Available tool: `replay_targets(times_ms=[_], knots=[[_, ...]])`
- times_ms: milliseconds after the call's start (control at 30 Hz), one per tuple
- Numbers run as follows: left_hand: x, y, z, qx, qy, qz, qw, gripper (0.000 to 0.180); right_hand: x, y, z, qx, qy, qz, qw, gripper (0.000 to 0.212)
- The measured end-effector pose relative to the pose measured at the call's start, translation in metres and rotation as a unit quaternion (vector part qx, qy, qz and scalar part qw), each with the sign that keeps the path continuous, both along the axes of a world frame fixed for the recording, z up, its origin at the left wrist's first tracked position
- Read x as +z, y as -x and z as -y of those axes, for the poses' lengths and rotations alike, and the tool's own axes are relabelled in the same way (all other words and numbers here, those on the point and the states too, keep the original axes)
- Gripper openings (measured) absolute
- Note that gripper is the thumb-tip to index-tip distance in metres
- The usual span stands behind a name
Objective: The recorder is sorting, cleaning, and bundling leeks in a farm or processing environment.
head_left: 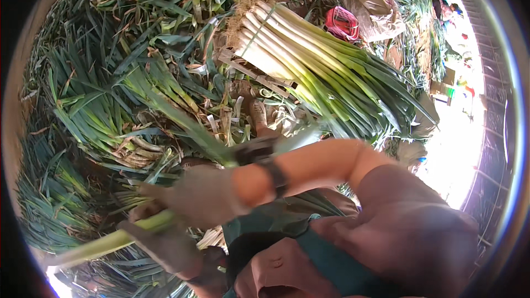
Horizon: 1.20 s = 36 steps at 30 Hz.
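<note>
A long green onion (107,241) slants across the lower left, its pale end toward the rim and blurred. My left hand (168,251), in a grey glove, is closed around the stalk. Just above it my right hand (201,196), gloved too, is closed on the same stalk farther along, its fingers partly blurred. Long green leaves (201,138) stick out beyond my right hand, smeared by motion. A dark band (274,177) circles my right wrist.
A neat pile of trimmed green onions (309,60) lies on a wooden pallet (259,73) ahead. Untrimmed onions (83,110) heap up on the left. Leaf scraps (165,0) litter the ground around my shoe (258,113). A pink bundle (342,23) and a pale sack (375,11) are beyond.
</note>
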<state>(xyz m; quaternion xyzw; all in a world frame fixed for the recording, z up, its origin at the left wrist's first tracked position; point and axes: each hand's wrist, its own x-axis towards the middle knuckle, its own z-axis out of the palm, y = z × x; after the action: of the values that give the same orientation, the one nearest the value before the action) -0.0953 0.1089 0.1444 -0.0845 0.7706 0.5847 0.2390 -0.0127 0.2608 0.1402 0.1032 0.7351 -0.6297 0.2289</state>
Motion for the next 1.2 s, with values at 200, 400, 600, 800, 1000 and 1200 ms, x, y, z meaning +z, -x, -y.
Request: replay_targets(times_ms=[200,400,600,800,1000,1200], knots=[[-0.066,0.007,-0.001,-0.234,-0.169,0.028,0.957,0.020,-0.010,-0.169,0.003,0.043,0.322,0.171,0.930,0.058],[-0.133,-0.093,-0.073,-0.123,-0.169,0.400,0.892,0.019,-0.027,-0.191,0.011,-0.258,0.206,0.298,0.896,0.037],[-0.170,-0.048,-0.082,-0.167,-0.124,0.225,0.952,0.025,-0.009,-0.197,0.027,-0.195,-0.062,0.325,0.923,0.036],[-0.225,-0.039,-0.088,-0.164,-0.004,0.087,0.983,0.021,0.003,-0.222,0.039,-0.182,-0.191,0.296,0.918,0.034],[-0.286,0.038,-0.045,-0.298,0.199,-0.057,0.932,0.048,0.018,-0.244,0.027,-0.127,-0.121,0.355,0.918,0.033],[-0.245,0.137,-0.034,-0.258,0.716,-0.046,0.647,0.097,0.058,-0.322,-0.010,-0.185,-0.113,0.516,0.828,0.041]])
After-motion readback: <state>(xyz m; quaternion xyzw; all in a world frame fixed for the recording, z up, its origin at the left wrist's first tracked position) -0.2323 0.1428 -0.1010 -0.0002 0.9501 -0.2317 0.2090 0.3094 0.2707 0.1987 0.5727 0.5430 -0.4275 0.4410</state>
